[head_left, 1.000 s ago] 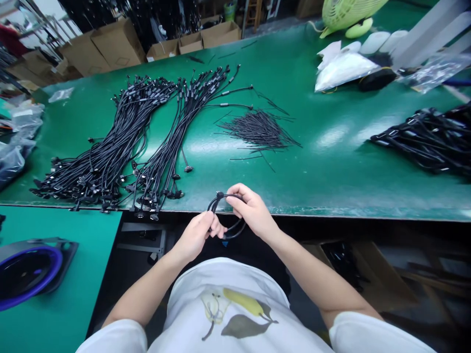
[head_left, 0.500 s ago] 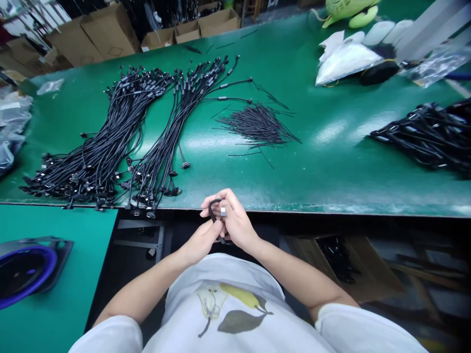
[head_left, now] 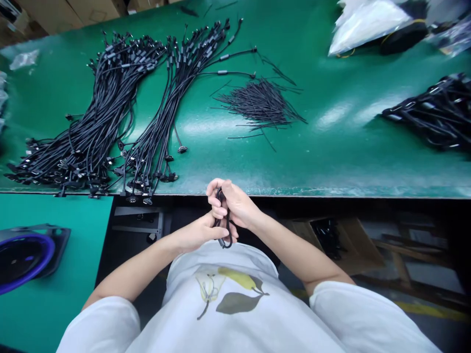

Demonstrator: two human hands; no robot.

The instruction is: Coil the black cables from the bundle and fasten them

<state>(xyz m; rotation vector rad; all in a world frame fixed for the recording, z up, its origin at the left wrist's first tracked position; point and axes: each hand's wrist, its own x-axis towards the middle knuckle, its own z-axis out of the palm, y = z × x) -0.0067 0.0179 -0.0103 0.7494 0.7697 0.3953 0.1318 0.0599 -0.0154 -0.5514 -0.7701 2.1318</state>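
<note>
Drawing the black cable into a narrower loop than a second ago, beside the green table; gripping it with left hand and right hand, seemingly coiling, though half hidden; next needing steadied loops.

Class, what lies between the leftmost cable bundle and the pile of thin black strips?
In the head view, a smaller cable bundle lies between them on the green tabletop.
</note>
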